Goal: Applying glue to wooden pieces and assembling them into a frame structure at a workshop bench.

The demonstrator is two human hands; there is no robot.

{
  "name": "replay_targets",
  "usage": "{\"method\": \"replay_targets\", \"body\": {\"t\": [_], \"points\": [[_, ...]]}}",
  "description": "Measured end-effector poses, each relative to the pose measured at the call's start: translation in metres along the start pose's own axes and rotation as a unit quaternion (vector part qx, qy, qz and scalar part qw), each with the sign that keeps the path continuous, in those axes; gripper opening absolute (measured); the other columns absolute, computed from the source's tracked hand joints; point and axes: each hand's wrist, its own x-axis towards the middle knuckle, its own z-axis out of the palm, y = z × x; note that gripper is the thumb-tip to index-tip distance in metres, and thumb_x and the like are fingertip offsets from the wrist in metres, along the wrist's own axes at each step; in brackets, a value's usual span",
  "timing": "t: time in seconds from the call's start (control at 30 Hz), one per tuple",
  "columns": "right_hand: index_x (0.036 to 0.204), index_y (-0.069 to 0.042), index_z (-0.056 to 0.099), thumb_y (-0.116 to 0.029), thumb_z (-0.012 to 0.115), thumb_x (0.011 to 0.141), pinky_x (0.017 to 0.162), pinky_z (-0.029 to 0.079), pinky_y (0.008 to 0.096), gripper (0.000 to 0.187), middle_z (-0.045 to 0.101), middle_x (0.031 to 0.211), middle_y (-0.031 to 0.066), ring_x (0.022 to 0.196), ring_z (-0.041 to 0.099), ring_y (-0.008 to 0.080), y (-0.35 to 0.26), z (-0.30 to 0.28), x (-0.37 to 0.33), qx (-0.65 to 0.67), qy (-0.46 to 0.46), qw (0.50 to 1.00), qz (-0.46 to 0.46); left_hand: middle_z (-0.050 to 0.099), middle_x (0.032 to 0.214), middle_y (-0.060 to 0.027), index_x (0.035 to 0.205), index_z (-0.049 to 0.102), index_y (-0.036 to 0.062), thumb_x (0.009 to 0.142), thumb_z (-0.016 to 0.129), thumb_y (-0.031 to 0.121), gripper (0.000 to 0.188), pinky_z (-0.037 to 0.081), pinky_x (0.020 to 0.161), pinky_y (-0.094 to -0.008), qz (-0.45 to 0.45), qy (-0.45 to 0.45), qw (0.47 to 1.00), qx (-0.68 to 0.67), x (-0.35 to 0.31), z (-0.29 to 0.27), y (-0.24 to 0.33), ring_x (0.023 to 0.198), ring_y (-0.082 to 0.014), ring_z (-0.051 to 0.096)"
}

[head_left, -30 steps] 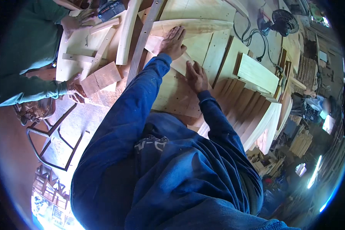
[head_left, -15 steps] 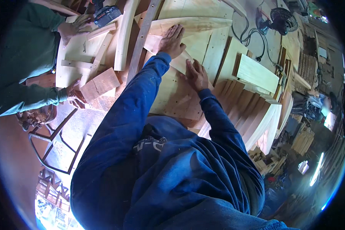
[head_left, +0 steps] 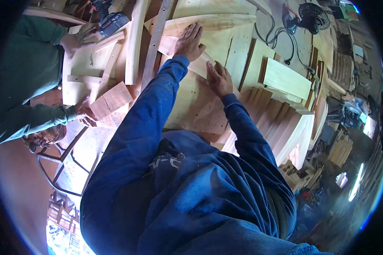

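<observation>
Wooden worktop (head_left: 193, 112) across centre of frame, dotted with small dark spots. On it: curved pale plank (head_left: 227, 20) at upper centre, straight holed bar (head_left: 154, 46) slanting just left of that, stacked boards (head_left: 270, 112) right of centre. Pale panel (head_left: 78, 68) at upper left carries thin wooden strips (head_left: 110, 66); what's under it mostly hidden.

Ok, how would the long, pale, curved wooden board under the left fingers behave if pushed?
The board is probably stiff, being solid-looking wood. It may slide, since no clamp shows on it, and might pivot, as the bare left hand rests nearer its left end.
</observation>
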Motion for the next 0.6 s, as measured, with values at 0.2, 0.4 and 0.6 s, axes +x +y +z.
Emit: {"method": "replay_targets", "body": {"t": [0.2,0.4,0.6], "points": [[0.160,-0.029,0.047,-0.043,0.083,0.084,0.111,0.049,0.0469,0.086,0.051,0.156,0.0168,0.130,0.057,0.0394,0.004,-0.003,0.010,-0.024,-0.007,1.000,0.002,0.035,0.169,-0.0175,0.158,0.042,0.0006,0.091,0.067,0.036,0.081,0.020,0.132,-0.0437,0.004,0.010,1.000,-0.003,0.011,0.001,-0.003,0.158,-0.0306,0.031],[0.159,-0.028,0.048,-0.044,0.081,0.086,0.109,0.051,0.0459,0.082,0.052,0.154,0.0175,0.128,0.059,0.0389,0.013,-0.003,0.023,-0.020,0.007,1.000,-0.005,0.040,0.167,-0.0183,0.156,0.045,0.0002,0.090,0.068,0.035,0.079,0.022,0.132,-0.0440,0.006,0.023,1.000,-0.004,0.027,0.002,-0.005,0.157,-0.0315,0.033],[0.157,-0.026,0.052,-0.044,0.080,0.088,0.107,0.052,0.0458,0.077,0.054,0.152,0.0174,0.126,0.061,0.0381,0.020,-0.004,0.037,-0.004,0.041,0.999,-0.022,0.041,0.166,-0.0189,0.156,0.045,0.0000,0.090,0.068,0.035,0.078,0.023,0.131,-0.0447,0.009,0.027,1.000,0.009,0.043,0.004,-0.010,0.157,-0.0323,0.034]]}}
